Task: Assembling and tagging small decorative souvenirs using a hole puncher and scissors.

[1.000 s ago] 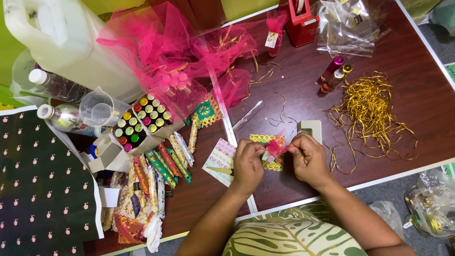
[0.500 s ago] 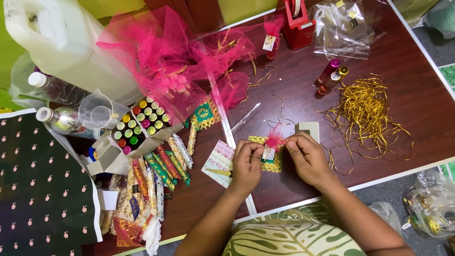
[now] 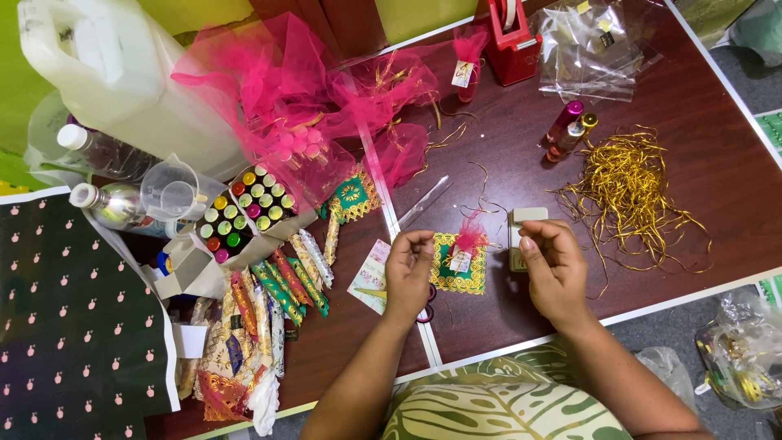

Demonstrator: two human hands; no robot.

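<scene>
The head view showed a small green and gold pouch with a pink tuft and a tag lying flat on the dark wooden surface, between the left hand and the right hand. The left hand's grip was pinched nearly closed at the pouch's left edge, touching it, though whether it had hold I cannot tell. The right hand's loosely curled grip held nothing visible, just right of the pouch, over a small white block.
</scene>
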